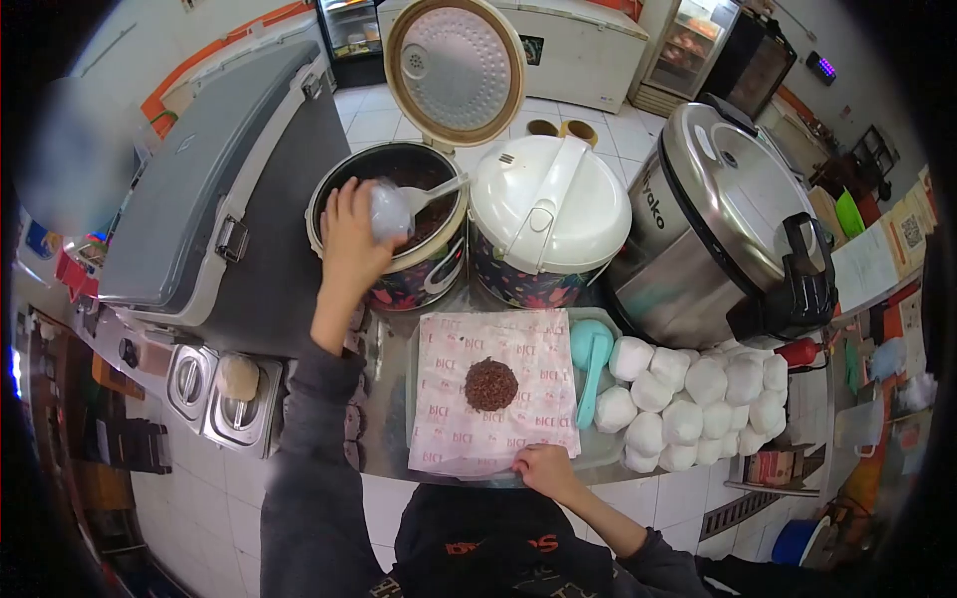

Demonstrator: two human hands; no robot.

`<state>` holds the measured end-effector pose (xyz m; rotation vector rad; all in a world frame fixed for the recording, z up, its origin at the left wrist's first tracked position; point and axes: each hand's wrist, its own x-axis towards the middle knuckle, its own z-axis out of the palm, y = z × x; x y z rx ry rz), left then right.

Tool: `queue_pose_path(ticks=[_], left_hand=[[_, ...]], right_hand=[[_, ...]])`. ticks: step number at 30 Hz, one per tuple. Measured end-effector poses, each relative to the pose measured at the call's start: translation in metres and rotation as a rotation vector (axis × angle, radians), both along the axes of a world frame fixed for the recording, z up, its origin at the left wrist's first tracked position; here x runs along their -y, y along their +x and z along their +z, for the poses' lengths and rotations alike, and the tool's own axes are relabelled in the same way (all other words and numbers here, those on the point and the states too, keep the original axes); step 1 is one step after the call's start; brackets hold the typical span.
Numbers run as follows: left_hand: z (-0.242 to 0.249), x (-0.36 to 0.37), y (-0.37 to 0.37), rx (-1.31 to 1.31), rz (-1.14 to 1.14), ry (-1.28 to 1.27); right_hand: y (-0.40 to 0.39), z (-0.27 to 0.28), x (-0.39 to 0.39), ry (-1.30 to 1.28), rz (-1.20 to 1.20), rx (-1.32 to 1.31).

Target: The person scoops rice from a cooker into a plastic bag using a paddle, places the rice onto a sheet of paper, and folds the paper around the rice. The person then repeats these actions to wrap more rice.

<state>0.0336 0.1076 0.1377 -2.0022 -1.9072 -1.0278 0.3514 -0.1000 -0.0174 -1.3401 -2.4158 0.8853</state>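
Note:
My left hand (351, 234) is closed around a rounded, translucent whitish piece (390, 211), perhaps a small plastic bowl, over the open rice cooker (329, 261). Dark cooked rice (431, 221) shows inside the cooker, and a pale rice paddle (436, 191) leans there beside the held piece. Curled at the near edge of a pink-and-white printed paper (449, 344), my right hand (545, 469) pinches that edge. On the paper lies a round patty of dark rice (490, 386). A turquoise scoop (590, 371) rests just right of the paper.
A closed white cooker (543, 209) and a large steel cooker (703, 239) stand on the right. Several white wrapped balls (683, 423) are piled at front right. The grey cooler (214, 179) and lidded steel containers (244, 424) are at left. The raised lid (459, 65) stands behind the open cooker.

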Motion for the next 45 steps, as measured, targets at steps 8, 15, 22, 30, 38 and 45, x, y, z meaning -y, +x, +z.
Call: queue_pose_path(ticks=[8,15,22,30,38,45], left_hand=[[-0.022,0.126,0.066,0.218,-0.262,-0.083],[-0.133,0.2,0.138,0.172,-0.579,-0.519],[-0.174,0.19,0.147,-0.053,-0.397,-0.633],[-0.171,0.149,0.142,-0.104,-0.395,-0.544],[-0.18,0.135,0.137,-0.047,-0.425,-0.512],[-0.172,0.138,0.133,-0.045,-0.401,-0.488]], right_hand=[[0.005,0.002,-0.062,-0.311,-0.236,-0.211],[-0.01,0.028,-0.137,-0.09,-0.362,-0.083],[-0.005,0.003,-0.161,-0.02,-0.291,0.072],[-0.043,-0.032,-0.193,0.286,-0.181,0.083],[-0.057,-0.02,-0.2,0.038,-0.149,0.227],[-0.06,-0.018,-0.203,0.114,-0.11,0.179]])
